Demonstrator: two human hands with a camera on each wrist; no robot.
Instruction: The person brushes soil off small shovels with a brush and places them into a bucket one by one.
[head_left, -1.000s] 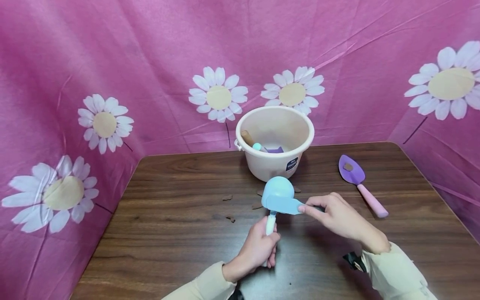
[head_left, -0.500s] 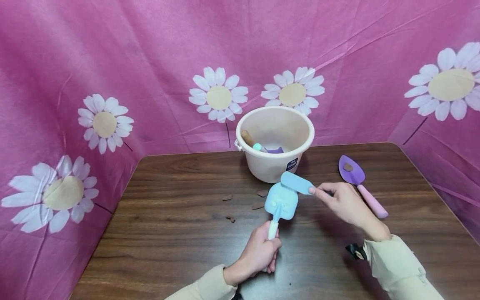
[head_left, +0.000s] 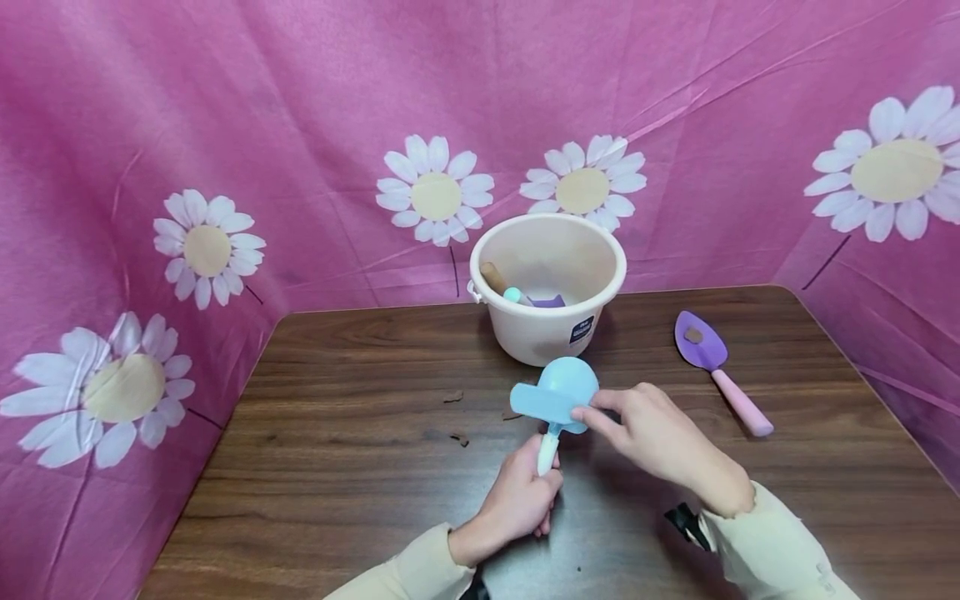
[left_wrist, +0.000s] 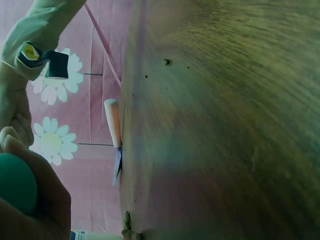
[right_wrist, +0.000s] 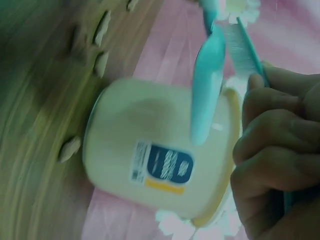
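My left hand (head_left: 517, 492) grips the white handle of a small light-blue shovel (head_left: 572, 375), raised over the table before the bucket. In the left wrist view a round green handle end (left_wrist: 17, 182) pokes out of that fist. Thumb and fingers of my right hand (head_left: 667, 437) pinch a flat light-blue brush (head_left: 536, 403), which crosses in front of the shovel's blade. The right wrist view shows the shovel (right_wrist: 207, 85) edge-on, with the brush (right_wrist: 245, 47) beside it and a pale bristle-like side facing the blade. Whether bristles touch the blade, I cannot tell.
Behind the hands stands a cream bucket (head_left: 540, 337) with several tools inside. A purple trowel with pink handle (head_left: 738, 402) lies at right, a brown lump (head_left: 693, 335) on its blade. Brown crumbs (head_left: 459, 439) are scattered on the wooden table (head_left: 337, 467). Floral cloth (head_left: 315, 125) hangs behind.
The brush went from across the shovel to its upper right, then back left and down across it. The shovel's blade has tilted back and forth; the left hand has barely moved.
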